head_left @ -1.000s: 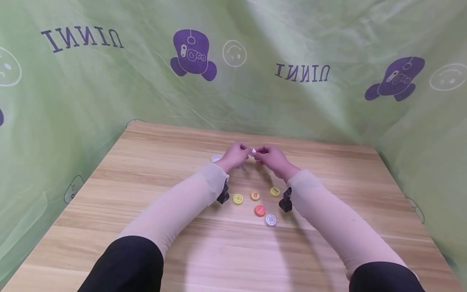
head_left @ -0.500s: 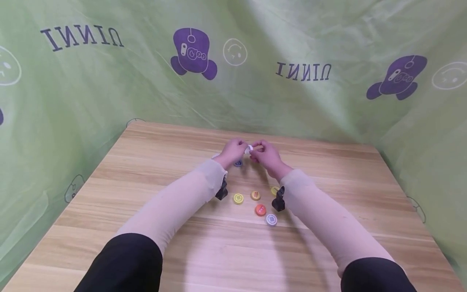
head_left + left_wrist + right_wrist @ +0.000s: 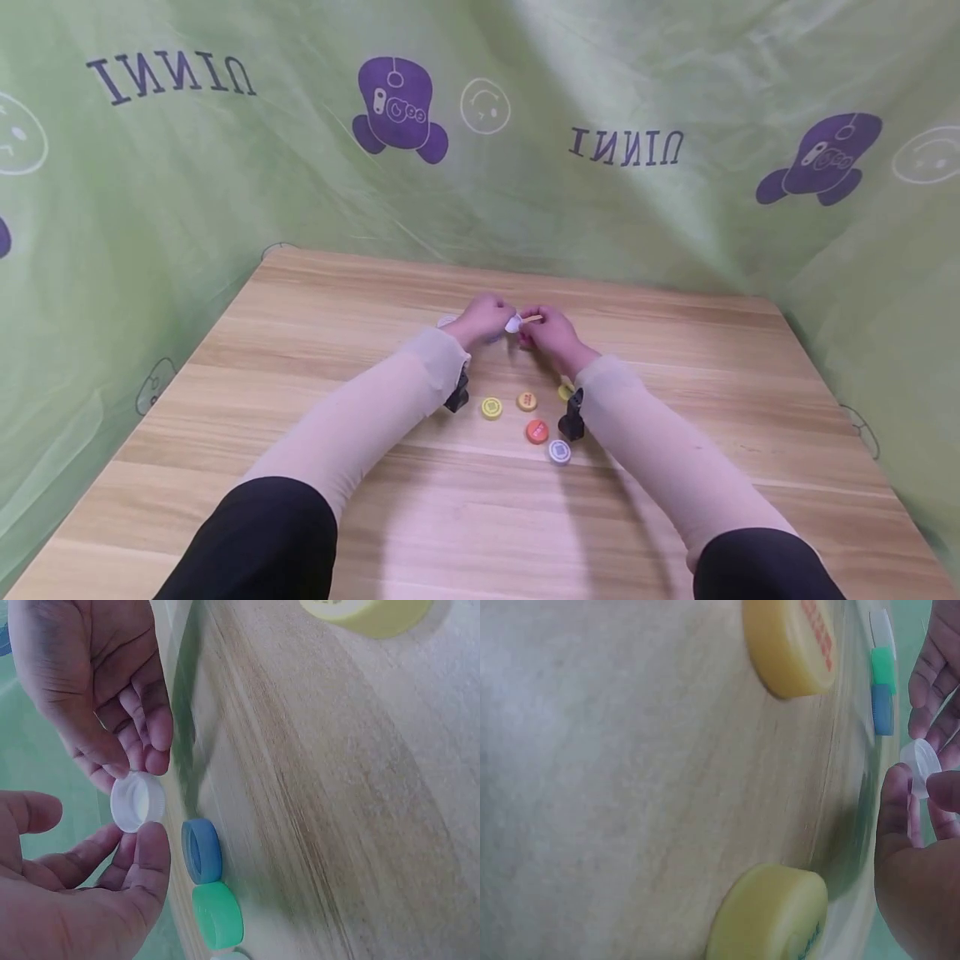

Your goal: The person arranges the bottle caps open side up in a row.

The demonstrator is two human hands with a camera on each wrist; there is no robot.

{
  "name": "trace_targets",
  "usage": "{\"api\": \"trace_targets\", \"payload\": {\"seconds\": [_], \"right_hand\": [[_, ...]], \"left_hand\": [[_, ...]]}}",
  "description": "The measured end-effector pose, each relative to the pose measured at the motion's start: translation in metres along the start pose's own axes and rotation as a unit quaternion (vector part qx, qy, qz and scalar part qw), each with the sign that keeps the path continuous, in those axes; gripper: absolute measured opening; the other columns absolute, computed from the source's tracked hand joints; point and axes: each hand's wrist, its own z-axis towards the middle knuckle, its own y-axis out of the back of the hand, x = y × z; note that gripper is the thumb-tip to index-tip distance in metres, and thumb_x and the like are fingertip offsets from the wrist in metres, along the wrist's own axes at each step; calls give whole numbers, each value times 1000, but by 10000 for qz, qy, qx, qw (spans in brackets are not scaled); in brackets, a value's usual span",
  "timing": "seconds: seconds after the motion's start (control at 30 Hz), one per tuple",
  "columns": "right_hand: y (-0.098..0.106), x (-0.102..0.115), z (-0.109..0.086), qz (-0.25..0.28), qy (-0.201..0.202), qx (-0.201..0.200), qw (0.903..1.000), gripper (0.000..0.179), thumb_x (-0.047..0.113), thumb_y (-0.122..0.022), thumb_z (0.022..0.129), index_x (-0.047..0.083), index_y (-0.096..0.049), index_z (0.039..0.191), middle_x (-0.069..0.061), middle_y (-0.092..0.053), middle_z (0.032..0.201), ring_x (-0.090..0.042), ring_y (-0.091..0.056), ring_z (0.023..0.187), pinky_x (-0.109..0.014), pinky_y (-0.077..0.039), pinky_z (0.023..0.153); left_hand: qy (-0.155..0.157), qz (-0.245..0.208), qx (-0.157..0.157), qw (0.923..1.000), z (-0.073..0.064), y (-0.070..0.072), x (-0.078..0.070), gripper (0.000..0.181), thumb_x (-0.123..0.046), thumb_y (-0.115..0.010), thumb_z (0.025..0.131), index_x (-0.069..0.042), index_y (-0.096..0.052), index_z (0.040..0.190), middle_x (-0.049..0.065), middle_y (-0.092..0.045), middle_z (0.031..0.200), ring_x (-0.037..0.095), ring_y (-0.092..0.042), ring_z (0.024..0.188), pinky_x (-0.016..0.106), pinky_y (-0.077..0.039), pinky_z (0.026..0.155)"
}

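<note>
A white bottle cap (image 3: pixel 513 323) is held between my two hands over the far part of the table, its hollow side showing in the left wrist view. My left hand (image 3: pixel 483 317) pinches its edge between thumb and fingers. From the other side, my right hand (image 3: pixel 552 333) grips it, the thumb and a fingertip on the rim in the right wrist view. Close by the left hand, a blue cap (image 3: pixel 202 851) and a green cap (image 3: pixel 217 915) stand in a row with a white cap (image 3: pixel 447 320). Part of that row is hidden behind the left hand in the head view.
Nearer on the wooden table (image 3: pixel 450 533) lie a yellow cap (image 3: pixel 491 408), an orange cap (image 3: pixel 527 402), a red cap (image 3: pixel 537 432) and a pale cap (image 3: pixel 559 452). Another yellow cap (image 3: pixel 769 915) is beside the right wrist. A green curtain (image 3: pixel 480 208) hangs behind the table.
The white cap has turned between the fingers. The right hand has shifted slightly left, and its wrist camera now overlaps the far yellow cap. The loose caps stay in place.
</note>
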Motion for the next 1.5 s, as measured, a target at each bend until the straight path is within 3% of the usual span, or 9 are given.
{"api": "trace_targets", "payload": {"seconds": [0.17,0.53,0.67,0.8,0.93,1.13,1.33,1.4,1.5], "right_hand": [[1,-2,-1,-15,-96,35,9999,24,-8,-56,99,-11,-57,123,-14,-61,101,-13,-61,74,-21,-57,70],[6,-3,-2,-363,-323,227,9986,28,-7,-53,98,-13,-58,125,-16,-62,104,-13,-60,79,-20,-56,72],[8,-4,-1,-488,-328,254,9979,30,-6,-53,98,-15,-57,127,-16,-62,102,-13,-60,80,-19,-56,72],[8,-2,-1,-846,-252,276,9957,31,-4,-55,98,-15,-59,126,-15,-64,99,-13,-60,79,-20,-56,71],[8,-1,0,-1234,-169,370,9915,31,-1,-56,98,-14,-60,126,-15,-66,97,-13,-61,77,-20,-54,71],[6,2,0,-1312,-177,437,9902,33,-3,-54,99,-15,-57,129,-16,-66,100,-10,-61,76,-20,-55,72],[3,2,0,-1419,-89,517,9885,34,-2,-54,100,-15,-57,130,-22,-66,110,-13,-61,81,-23,-57,77],[3,2,0,-1482,-62,555,9874,34,-2,-54,100,-15,-57,132,-24,-66,113,-14,-62,82,-24,-58,79],[1,3,1,-1544,-62,590,9862,35,-2,-54,100,-15,-57,133,-25,-66,116,-15,-62,84,-25,-58,81]], "left_hand": [[123,120,147,9997,3,-4,0,26,-14,-51,101,-7,-55,76,0,-47,67,11,-45,59,22,-37,51],[127,345,401,9985,4,-8,-3,30,-11,-53,99,-12,-48,69,1,-45,69,12,-43,62,22,-36,53],[149,377,544,9977,4,-9,-4,24,-11,-53,100,-9,-52,76,1,-47,68,11,-43,58,21,-35,50],[-28,621,554,9965,1,-8,-4,17,-13,-53,101,-1,-61,93,6,-55,82,15,-47,68,24,-38,56],[-104,673,568,9961,-2,-7,-4,28,-10,-48,102,8,-64,115,14,-62,98,17,-50,76,24,-42,63],[48,505,476,9976,-6,0,-7,42,-12,-39,107,9,-55,139,22,-64,120,19,-55,78,30,-49,69],[112,416,296,9986,-6,6,-2,40,-12,-41,106,9,-57,137,22,-62,132,29,-60,106,37,-51,93],[134,312,277,9990,-6,6,0,39,-12,-42,105,9,-58,133,22,-63,126,28,-60,105,37,-51,92],[141,203,310,9992,-6,7,3,36,-11,-42,105,10,-60,129,18,-63,109,23,-58,89,33,-50,79]]}}
